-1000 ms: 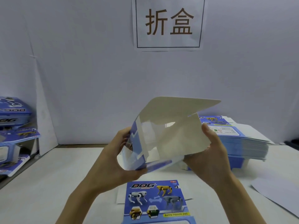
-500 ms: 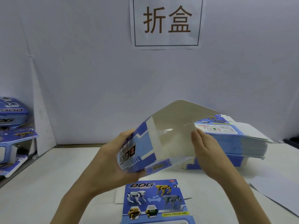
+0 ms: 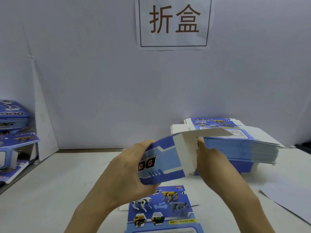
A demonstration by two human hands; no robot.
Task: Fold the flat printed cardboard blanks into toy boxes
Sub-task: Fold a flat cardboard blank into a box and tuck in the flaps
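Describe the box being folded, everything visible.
The half-folded box is printed cardboard, blue outside with partial red-and-black lettering, plain white on its flaps. It is held tilted above the table. The left hand grips its left end; the right hand meets its white open end, fingers hidden. A white flap juts rightward.

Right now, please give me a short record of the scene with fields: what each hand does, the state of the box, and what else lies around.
left hand: grips the printed end of the half-folded box
right hand: at the box's open white end, fingers mostly hidden
top flap: sticks out to the right, not tucked in
box position: held above the table
stack of flat blanks: on the table, right rear
single flat blank: on the table below the hands, printed side up
finished boxes: piled at far left
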